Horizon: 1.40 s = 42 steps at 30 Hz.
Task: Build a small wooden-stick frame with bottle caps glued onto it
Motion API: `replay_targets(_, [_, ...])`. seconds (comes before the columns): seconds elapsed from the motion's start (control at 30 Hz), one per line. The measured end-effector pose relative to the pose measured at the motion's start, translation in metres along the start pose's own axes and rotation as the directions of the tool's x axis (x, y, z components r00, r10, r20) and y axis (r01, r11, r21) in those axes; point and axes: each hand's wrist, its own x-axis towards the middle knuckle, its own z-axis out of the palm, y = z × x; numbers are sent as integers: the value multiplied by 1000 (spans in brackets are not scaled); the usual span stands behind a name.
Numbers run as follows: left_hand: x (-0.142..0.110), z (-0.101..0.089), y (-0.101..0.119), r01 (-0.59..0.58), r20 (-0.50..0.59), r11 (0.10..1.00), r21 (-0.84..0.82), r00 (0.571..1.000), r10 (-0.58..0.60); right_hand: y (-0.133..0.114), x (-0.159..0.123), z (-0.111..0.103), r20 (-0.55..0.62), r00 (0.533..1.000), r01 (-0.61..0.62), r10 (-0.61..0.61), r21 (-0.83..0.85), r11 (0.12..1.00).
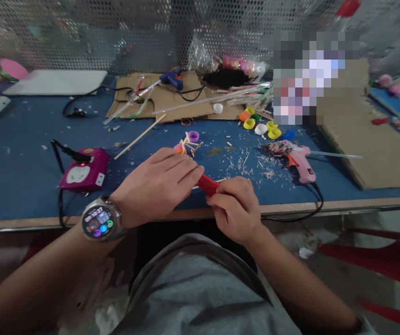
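Note:
Near the front edge of the bench, both my hands meet at a short, slim red piece (208,184); its exact kind is hard to tell. My left hand (158,184), palm down, has its curled fingers closed at the piece's left end. The thumb and fingers of my right hand (238,207) pinch the right end. Pale thin sticks show partly behind the red piece. Just beyond my left fingers lie a purple bottle cap (193,136) and a small cluster of short wooden sticks (188,144), with something orange-pink partly hidden by my hand.
A pink glue gun (302,163) lies to the right among scraps. Several coloured caps (261,129) sit behind it. A purple power socket box (86,170) stands left. Farther back are a blue glue gun (172,79), cardboard (186,100) and a long wooden stick (139,137).

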Motion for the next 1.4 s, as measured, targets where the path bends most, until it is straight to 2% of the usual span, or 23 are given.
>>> replay_targets(0.1, [-1, 1, -2, -38, -32, 999, -7, 999, 37, 0, 0, 0, 8, 1000, 5, -5, 7, 1000])
replay_targets(0.2, [-3, 1, -5, -40, -18, 999, -35, 999, 40, 0, 0, -1, 24, 1000, 15, -15, 16, 1000])
replay_targets(0.4, [-6, 0, -7, 74, -60, 982, -175, 995, -86, 0, 0, -1, 8, 1000, -3, 3, 21, 1000])
replay_targets(0.63, [-3, -7, -9, -6, -32, 999, -36, 999, 5, 0, 1, -1, 19, 1000, -9, 9, 15, 1000])
replay_targets(0.77, [-1, -7, -11, -59, -75, 998, -15, 996, 57, 0, 2, -1, 32, 999, -11, 11, 7, 1000])
replay_targets(1.03, [-5, -2, -9, 18, 13, 999, -39, 1000, -18, -1, 3, 3, 77, 989, -124, 123, 7, 992])
replay_targets(1.27, [-7, 1, -9, -42, -28, 999, 35, 999, 43, -2, 7, 2, 131, 989, -74, 76, -23, 997])
replay_targets(1.4, [-8, 2, -9, -55, -23, 997, 62, 998, 56, -3, 6, 1, 156, 984, -87, 91, -32, 996])
